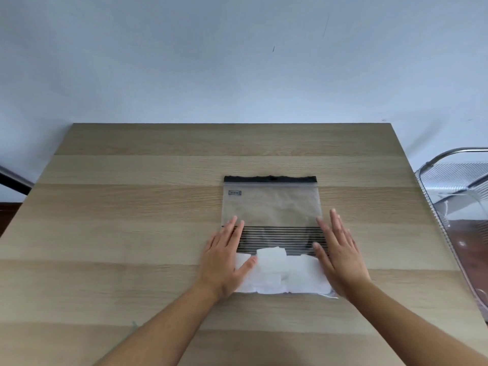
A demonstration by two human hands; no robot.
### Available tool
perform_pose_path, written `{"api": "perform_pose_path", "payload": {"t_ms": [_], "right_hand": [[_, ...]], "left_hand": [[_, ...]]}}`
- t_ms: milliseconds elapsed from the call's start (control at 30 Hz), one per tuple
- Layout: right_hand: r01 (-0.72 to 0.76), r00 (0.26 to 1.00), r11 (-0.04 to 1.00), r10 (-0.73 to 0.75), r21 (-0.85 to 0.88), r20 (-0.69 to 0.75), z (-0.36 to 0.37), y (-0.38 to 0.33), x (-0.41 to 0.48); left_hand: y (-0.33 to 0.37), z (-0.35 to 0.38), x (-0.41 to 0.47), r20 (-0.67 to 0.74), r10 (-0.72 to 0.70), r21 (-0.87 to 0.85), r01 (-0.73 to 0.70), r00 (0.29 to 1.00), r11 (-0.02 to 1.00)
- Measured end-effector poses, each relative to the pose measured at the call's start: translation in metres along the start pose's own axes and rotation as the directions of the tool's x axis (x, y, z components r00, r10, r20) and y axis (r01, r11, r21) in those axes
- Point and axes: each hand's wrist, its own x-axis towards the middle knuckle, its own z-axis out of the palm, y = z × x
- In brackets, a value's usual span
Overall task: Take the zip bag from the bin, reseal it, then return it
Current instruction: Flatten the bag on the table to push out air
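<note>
My flat, open left hand (224,256) and right hand (340,257) press the zip bag (272,207) at centre frame (holding nothing); next I should pinch firmly along its dark top strip (270,178).

zip bag (272,215) flat on wooden table (132,207), black seal strip far side | left hand (224,257), right hand (339,254) spread flat on its sides | white pieces (274,270) inside | clear bin (459,207) at right
</note>
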Motion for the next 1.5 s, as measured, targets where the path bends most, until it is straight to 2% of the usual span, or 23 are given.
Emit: {"api": "perform_pose_path", "payload": {"t_ms": [67, 133, 267, 400, 500, 700, 1067, 1300, 1367, 1500], "right_hand": [[0.028, 0.998, 0.999, -0.027, 0.022, -0.051, -0.007, -0.017, 0.022], [0.062, 0.997, 0.998, -0.062, 0.004, -0.044, -0.008, -0.040, 0.047], [0.106, 0.993, 0.993, -0.103, -0.050, 0.053, 0.014, -0.076, 0.083], [0.115, 0.987, 0.985, -0.099, -0.131, 0.124, 0.039, -0.076, 0.095], [0.126, 0.987, 0.971, -0.103, -0.202, 0.121, 0.046, -0.070, 0.099], [0.130, 0.990, 0.969, -0.113, -0.210, 0.089, 0.043, -0.061, 0.100], [-0.111, 0.994, 0.963, 0.110, -0.244, -0.016, 0.016, 0.014, 0.086], [-0.156, 0.980, 0.968, 0.177, -0.197, 0.090, 0.002, 0.004, 0.087], [-0.158, 0.979, 0.980, 0.171, -0.120, 0.108, -0.005, -0.011, 0.085], [0.020, 0.995, 1.000, -0.017, -0.025, 0.103, -0.003, -0.049, 0.052]], "left_hand": [[0.004, -0.008, 0.020, -0.105, -0.012, -0.017, 0.010, 0.994, 1.000], [0.006, -0.014, 0.047, -0.157, -0.014, 0.013, 0.016, 0.987, 1.000], [0.006, -0.007, 0.092, -0.081, -0.022, 0.071, 0.028, 0.996, 0.997], [-0.004, 0.011, 0.104, 0.012, -0.024, 0.173, 0.022, 1.000, 0.985], [-0.009, 0.017, 0.101, -0.025, -0.002, 0.235, 0.008, 1.000, 0.972], [-0.010, 0.015, 0.101, -0.041, 0.002, 0.222, 0.007, 0.999, 0.975], [-0.036, 0.005, 0.097, -0.022, -0.120, 0.238, 0.121, 0.993, 0.964], [-0.031, -0.018, 0.101, 0.116, -0.150, 0.144, 0.133, 0.982, 0.981], [-0.021, -0.023, 0.095, 0.119, -0.100, 0.104, 0.088, 0.988, 0.991], [0.000, -0.017, 0.052, 0.025, 0.078, -0.017, -0.077, 0.997, 0.997]]}}
